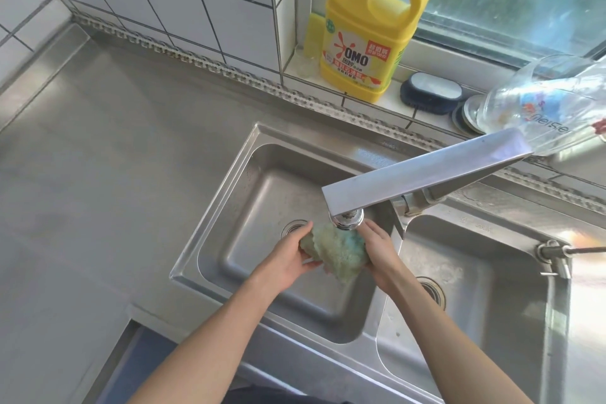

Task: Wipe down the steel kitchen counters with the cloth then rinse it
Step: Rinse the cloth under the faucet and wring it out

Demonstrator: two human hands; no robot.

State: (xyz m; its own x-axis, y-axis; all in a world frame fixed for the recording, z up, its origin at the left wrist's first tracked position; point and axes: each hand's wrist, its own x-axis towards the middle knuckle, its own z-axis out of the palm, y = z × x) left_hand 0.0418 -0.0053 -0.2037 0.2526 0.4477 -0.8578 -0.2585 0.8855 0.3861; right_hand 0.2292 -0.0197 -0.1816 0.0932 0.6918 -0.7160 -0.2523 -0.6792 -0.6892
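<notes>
Both forearms reach over the sink's front rim; left hand (288,261) and right hand (377,248) each clutch one side of the bunched green-blue cloth (334,251). Cloth sits above the left basin (249,207), directly under the faucet (423,174) head, steel counter (98,141) at left. Yellow detergent jug (370,33) upright on the window sill.

cloth (337,249) pale green-blue | detergent jug (367,39) yellow, red cap | tiles (183,0) white
</notes>
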